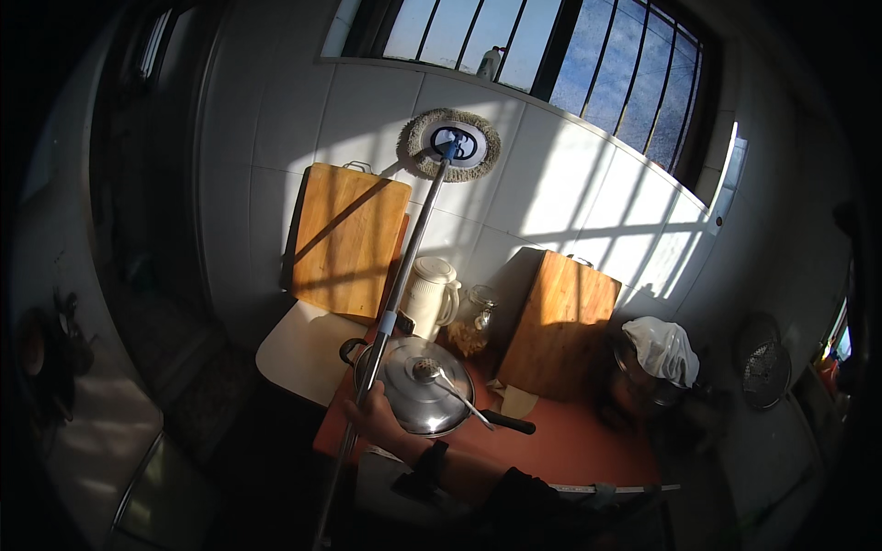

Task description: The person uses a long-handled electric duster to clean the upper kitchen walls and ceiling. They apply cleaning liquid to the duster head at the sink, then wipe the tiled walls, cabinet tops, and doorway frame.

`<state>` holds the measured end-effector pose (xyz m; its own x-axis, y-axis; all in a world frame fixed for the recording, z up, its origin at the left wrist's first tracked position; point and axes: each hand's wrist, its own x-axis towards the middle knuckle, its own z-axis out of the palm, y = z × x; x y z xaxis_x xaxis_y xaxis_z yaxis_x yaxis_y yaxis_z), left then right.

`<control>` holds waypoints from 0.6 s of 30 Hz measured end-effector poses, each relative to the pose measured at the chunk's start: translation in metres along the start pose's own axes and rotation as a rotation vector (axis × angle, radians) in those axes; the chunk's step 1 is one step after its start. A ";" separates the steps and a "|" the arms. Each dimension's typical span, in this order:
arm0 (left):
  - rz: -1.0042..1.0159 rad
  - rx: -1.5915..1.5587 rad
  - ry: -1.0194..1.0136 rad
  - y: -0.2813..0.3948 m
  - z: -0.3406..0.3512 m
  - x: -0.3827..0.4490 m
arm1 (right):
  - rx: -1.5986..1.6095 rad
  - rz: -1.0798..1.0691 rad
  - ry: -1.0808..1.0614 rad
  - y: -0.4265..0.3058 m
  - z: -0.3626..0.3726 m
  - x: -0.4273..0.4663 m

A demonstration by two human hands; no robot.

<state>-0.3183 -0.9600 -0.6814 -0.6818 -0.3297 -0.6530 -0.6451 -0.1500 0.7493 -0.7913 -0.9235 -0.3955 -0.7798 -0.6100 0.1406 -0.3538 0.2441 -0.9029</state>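
My right hand point(375, 417), with a dark band at its wrist, grips the metal pole point(413, 255) of a long-handled mop. At the pole's far end, the oval mop head point(472, 148) with its beige fringe lies against the white tiled wall point(365, 96), below the window. Close beyond my hand, a pan with a shiny metal lid point(406, 413) stands on a red-brown tabletop point(579, 441). A slotted spoon point(462, 396) rests across that lid, near the pan's black handle point(510, 421). My left hand is out of view.
Wooden cutting boards point(351, 241) point(561, 324) lean on the wall. Between them stand a cream jug point(428, 296) and a glass jar point(472, 320). A white plastic bag point(665, 351) covers a pot at right. A bottle point(489, 63) stands on the sill of the barred window point(630, 76).
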 end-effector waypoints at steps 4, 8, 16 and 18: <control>0.228 0.659 0.213 -0.006 -0.020 0.003 | -0.023 0.063 0.120 0.058 -0.021 -0.041; 0.378 0.720 0.381 0.055 -0.031 0.011 | 0.225 0.175 0.197 0.074 -0.068 -0.058; 0.297 0.728 0.497 0.081 -0.024 -0.008 | 0.209 0.168 0.177 0.060 -0.064 -0.044; 0.230 0.770 0.523 0.045 -0.026 -0.020 | 0.173 0.150 0.022 0.063 -0.036 -0.048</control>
<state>-0.3246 -0.9844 -0.6314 -0.7001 -0.6769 -0.2274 -0.6912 0.5626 0.4536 -0.7951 -0.8518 -0.4445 -0.8288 -0.5596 0.0072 -0.1411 0.1966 -0.9703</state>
